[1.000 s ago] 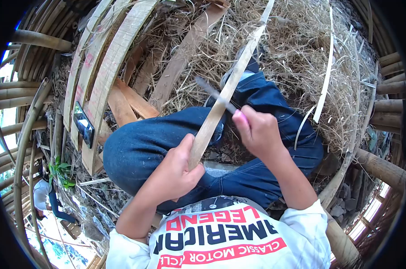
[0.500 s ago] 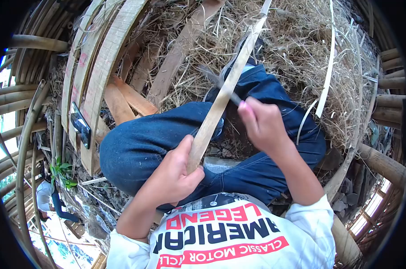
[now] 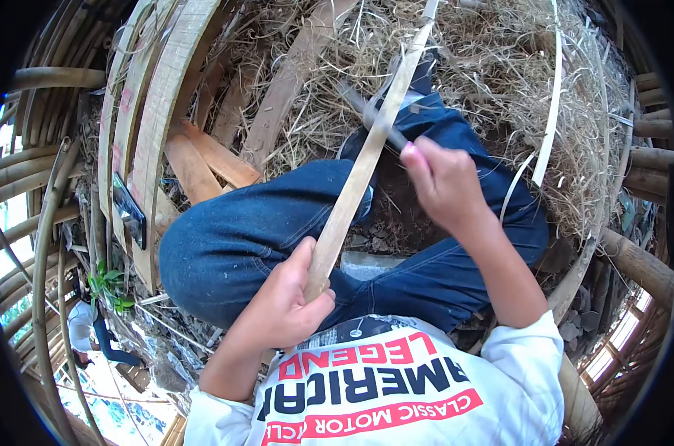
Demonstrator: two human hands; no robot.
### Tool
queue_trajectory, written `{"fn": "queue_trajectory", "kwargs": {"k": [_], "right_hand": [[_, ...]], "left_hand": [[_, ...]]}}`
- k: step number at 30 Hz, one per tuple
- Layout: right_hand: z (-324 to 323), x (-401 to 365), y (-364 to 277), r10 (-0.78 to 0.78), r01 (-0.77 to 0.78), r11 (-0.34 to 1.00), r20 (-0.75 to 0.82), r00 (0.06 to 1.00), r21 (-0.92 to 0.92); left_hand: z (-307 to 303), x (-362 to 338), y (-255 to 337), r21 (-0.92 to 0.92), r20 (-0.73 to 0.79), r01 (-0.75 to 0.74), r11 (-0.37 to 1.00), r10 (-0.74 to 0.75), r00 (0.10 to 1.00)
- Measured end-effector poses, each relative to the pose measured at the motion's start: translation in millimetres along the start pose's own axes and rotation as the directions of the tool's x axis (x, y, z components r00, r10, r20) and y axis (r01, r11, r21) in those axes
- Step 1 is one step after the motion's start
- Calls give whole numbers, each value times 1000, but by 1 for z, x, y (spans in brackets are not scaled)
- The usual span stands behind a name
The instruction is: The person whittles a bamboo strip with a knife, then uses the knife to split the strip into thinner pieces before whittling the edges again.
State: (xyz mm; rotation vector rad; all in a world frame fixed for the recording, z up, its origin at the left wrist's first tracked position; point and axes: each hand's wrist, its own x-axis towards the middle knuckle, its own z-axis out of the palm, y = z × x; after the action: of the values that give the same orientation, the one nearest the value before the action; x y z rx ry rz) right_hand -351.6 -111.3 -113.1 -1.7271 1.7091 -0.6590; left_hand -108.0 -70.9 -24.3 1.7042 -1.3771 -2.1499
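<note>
My left hand [image 3: 283, 306] is closed around the near end of a long, pale bamboo strip [image 3: 352, 192], thumb along its edge. From there the strip slants up and away between my legs to the top of the view. A knife [image 3: 398, 137] is gripped in my right hand [image 3: 450, 183], with the thumb towards the blade. Its blade, smeared by motion, crosses the strip beyond the middle and points up to the left. My fingers hide most of the handle.
Curly shavings [image 3: 493, 74] cover the ground ahead. Wide boards [image 3: 162, 111] lean at the left, with a phone [image 3: 129, 210] resting on them. Orange-brown wood pieces [image 3: 216, 156] lie beside my knee. Bamboo poles [image 3: 642, 264] line both sides. Another person [image 3: 84, 327] is at the lower left.
The knife has shifted slightly along the strip towards me, and my right hand has moved a little right. The strip's far end now sits slightly further left. Both grips stay the same.
</note>
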Motion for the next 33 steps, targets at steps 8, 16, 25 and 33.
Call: {"fn": "queue_trajectory", "kwargs": {"k": [8, 16, 25, 33], "right_hand": [[8, -1, 6, -12, 12, 1000, -8, 1000, 12], [5, 7, 16, 10, -7, 994, -25, 1000, 111], [49, -51, -17, 45, -41, 867, 4, 999, 496], [39, -75, -11, 38, -61, 843, 54, 998, 535]], "left_hand": [[0, 3, -16, -29, -14, -60, 998, 60, 998], [0, 1, 6, -278, 83, 139, 950, -120, 989], [-3, -5, -21, -793, 377, 315, 521, 15, 926], [-2, -25, -42, -619, 431, 304, 724, -10, 902]]}}
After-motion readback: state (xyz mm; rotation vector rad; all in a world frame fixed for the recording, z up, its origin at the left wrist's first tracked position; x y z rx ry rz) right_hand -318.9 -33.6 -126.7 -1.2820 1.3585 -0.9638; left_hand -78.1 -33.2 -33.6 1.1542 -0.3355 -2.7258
